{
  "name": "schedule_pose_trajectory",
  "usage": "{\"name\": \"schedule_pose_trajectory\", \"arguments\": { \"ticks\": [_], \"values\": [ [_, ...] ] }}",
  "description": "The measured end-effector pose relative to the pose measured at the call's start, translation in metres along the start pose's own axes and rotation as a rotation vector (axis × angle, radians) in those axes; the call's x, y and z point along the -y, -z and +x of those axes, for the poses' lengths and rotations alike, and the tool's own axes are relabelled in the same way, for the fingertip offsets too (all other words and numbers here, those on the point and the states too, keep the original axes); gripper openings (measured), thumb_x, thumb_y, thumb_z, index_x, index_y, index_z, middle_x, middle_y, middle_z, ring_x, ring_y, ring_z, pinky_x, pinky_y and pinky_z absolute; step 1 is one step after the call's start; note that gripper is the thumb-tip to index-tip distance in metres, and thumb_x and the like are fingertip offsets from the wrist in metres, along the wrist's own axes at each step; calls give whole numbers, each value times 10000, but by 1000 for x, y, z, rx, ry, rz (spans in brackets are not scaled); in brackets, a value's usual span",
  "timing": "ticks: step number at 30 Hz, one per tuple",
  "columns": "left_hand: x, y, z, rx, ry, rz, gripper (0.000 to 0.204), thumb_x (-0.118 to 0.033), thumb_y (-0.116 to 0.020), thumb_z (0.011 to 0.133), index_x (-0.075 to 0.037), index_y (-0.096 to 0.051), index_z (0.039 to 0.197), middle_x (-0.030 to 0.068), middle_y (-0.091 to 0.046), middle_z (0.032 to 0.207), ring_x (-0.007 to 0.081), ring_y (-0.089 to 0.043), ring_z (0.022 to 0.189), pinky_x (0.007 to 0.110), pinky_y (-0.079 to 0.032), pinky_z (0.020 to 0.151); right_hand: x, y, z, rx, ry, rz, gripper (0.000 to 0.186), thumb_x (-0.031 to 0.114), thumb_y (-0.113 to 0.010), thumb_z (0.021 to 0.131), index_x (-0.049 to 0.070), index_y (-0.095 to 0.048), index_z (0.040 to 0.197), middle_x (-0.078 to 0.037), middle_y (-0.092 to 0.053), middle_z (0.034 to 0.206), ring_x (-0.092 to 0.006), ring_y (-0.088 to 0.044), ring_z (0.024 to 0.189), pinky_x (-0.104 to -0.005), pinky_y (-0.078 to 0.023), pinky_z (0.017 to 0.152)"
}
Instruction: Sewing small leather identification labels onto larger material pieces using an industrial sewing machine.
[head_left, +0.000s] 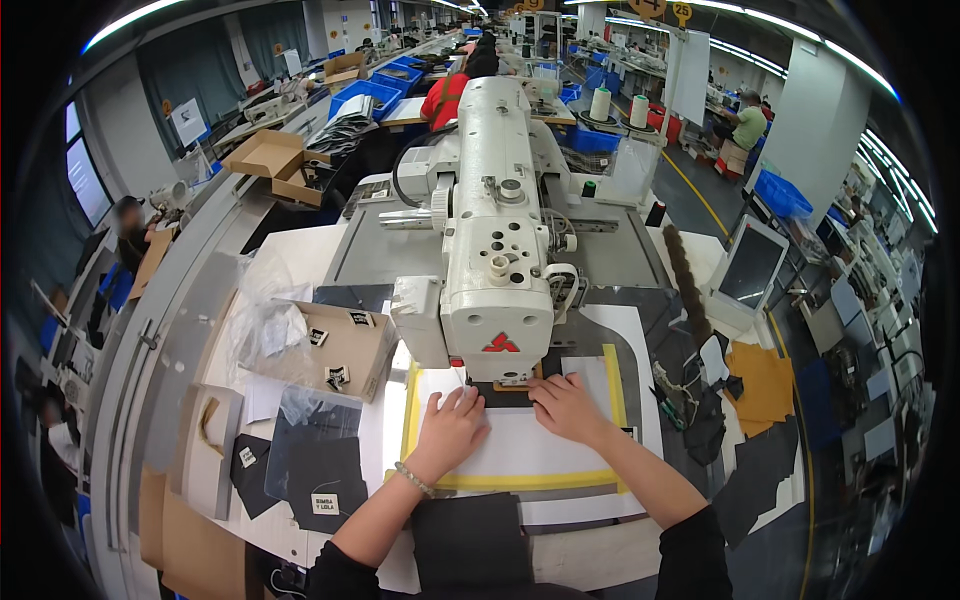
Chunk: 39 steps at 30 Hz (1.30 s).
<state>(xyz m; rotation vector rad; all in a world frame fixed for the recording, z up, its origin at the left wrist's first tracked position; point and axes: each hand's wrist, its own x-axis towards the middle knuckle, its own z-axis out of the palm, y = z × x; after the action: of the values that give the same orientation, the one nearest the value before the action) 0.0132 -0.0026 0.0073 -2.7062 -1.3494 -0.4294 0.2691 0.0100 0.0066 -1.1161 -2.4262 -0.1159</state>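
Hiding template (520,455) front: sewing head (497,300)

The white, flat work table (300,250) carries a big white industrial sewing machine (495,230). Directly below the machine's head lies a white template sheet edged in yellow tape (520,450). Left of the machine sits an open brown cardboard box (345,345); below that box lie dark fabric pieces (315,460).

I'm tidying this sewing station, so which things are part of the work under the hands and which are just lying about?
In use: left hand, right hand, white template with yellow border, sewing machine.

Lying about: open cardboard box, clear plastic bag, dark fabric pieces, brown pieces, small screen.
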Motion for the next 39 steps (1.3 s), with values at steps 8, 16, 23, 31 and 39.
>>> {"name": "schedule_pose_trajectory", "arguments": {
  "ticks": [8,16,23,31,39],
  "values": [
    [18,15,-12,52,-11,-21,395,-324,-614,861,-65,-627,1160,72,-591,1254,220,-532,1165,463,-332,1021,12,5,1,72,56,19,229,189,-607,835,101,-587,1045,-34,-590,1259,-217,-535,1001,-386,-374,855],
    [34,27,-1,-60,-71,-245,386,-289,-630,856,-84,-603,1183,59,-602,1224,182,-532,1151,436,-344,1001,23,-1,8,194,94,66,275,264,-600,861,119,-577,1094,-35,-549,1316,-241,-508,1063,-398,-368,903],
    [40,12,25,71,-248,-159,375,-289,-635,847,-139,-604,1188,-5,-607,1215,183,-500,1176,447,-328,1007,18,0,14,208,119,100,276,275,-607,859,113,-574,1080,-30,-555,1283,-244,-506,1074,-393,-361,920],
    [47,8,46,164,-290,-322,320,-246,-623,844,-206,-627,1162,-24,-639,1129,204,-512,1137,456,-332,993,18,-1,14,174,70,120,323,306,-628,849,92,-567,1083,-40,-556,1279,-241,-496,1106,-393,-351,933],
    [46,1,44,10,-342,-238,300,-207,-608,875,-246,-642,1171,-61,-646,1122,190,-534,1063,430,-331,986,20,-3,15,181,40,93,322,301,-665,814,110,-574,1055,-32,-572,1263,-239,-505,1087,-404,-350,922]
  ]
}}
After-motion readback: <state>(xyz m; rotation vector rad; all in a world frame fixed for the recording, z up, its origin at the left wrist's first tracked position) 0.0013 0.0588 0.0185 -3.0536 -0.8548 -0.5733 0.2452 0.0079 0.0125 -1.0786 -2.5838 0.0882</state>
